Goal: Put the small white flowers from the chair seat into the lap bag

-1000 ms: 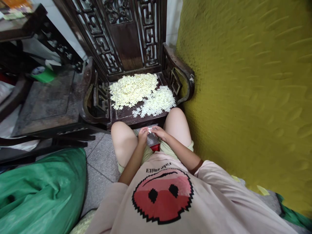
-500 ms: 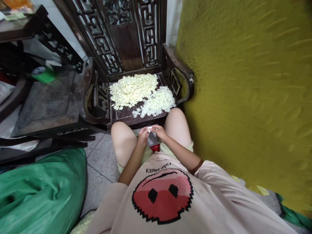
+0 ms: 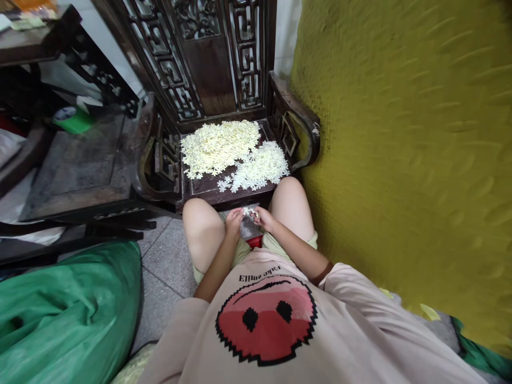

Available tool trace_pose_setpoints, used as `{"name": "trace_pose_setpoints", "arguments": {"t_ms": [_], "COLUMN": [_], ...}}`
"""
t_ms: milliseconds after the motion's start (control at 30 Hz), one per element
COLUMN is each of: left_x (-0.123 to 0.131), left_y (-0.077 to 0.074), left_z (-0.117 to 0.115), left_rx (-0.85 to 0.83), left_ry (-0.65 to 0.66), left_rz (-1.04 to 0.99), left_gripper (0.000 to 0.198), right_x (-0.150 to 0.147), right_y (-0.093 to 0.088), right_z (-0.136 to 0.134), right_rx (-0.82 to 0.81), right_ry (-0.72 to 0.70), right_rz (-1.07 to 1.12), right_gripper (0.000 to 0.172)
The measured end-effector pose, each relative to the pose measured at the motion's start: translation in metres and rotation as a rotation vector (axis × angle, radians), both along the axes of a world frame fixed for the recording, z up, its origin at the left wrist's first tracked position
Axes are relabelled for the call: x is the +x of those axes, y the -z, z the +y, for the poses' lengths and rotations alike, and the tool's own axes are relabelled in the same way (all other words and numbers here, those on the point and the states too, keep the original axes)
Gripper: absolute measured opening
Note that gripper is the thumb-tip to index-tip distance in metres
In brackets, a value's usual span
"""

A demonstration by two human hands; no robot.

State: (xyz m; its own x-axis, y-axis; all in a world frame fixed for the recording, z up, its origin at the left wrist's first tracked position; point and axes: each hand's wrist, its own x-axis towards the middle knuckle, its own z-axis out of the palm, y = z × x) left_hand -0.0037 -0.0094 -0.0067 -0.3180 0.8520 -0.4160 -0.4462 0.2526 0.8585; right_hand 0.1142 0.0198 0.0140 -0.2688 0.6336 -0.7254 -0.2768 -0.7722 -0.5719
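Observation:
Between my knees, my left hand pinches small white flower pieces at its fingertips. My right hand is closed on the other side of the same pieces, a short gap from the left. Whether they are joined together is too small to tell. Beyond my knees, a cream-yellow heap of flower pieces lies on the dark carved wooden chair. Beside it on the seat, at the right front, is a smaller whiter pile of flower pieces.
A second dark wooden chair stands at left with a green container on it. A green cloth bundle lies at lower left on the grey tiled floor. A large yellow textured sheet rises close on the right.
My hands have drawn slightly apart, the left one moving a little left. More of the white flower pieces now shows between the fingers. The piles look unchanged.

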Motion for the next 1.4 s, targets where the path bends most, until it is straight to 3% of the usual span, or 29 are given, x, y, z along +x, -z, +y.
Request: {"name": "trace_pose_setpoints", "arguments": {"t_ms": [167,367,600,700,1033,1233,1400], "left_x": [-0.002,0.0,0.001,-0.001,-0.005,-0.003,0.003], "left_y": [0.001,0.001,0.002,0.005,0.011,-0.003,-0.017], "left_z": [-0.001,-0.001,-0.001,0.0,0.003,-0.001,-0.004], "left_rx": [0.012,0.043,-0.073,-0.11,-0.161,-0.012,0.113], "left_ry": [-0.057,0.037,0.129,0.188,0.11,0.089,0.156], "left_rz": [0.1,0.215,-0.159,-0.189,-0.045,0.187,0.395], "left_gripper": [0.031,0.023,0.03,0.027,0.014,0.014,0.014], "right_x": [0.0,0.0,0.0,0.0,0.0,-0.001,-0.001], "right_y": [0.0,-0.002,-0.002,0.001,0.005,0.005,0.008], "right_z": [-0.001,-0.003,-0.004,-0.004,-0.003,-0.003,-0.004], "right_rx": [0.046,0.173,0.193,0.211,0.231,0.33,0.363], "right_ry": [-0.01,-0.046,-0.074,-0.083,-0.059,-0.021,0.003], "right_rz": [-0.05,-0.101,-0.074,-0.054,-0.088,-0.151,-0.174], "right_gripper": [0.012,0.003,0.011,0.012,0.016,0.023,0.022]}}
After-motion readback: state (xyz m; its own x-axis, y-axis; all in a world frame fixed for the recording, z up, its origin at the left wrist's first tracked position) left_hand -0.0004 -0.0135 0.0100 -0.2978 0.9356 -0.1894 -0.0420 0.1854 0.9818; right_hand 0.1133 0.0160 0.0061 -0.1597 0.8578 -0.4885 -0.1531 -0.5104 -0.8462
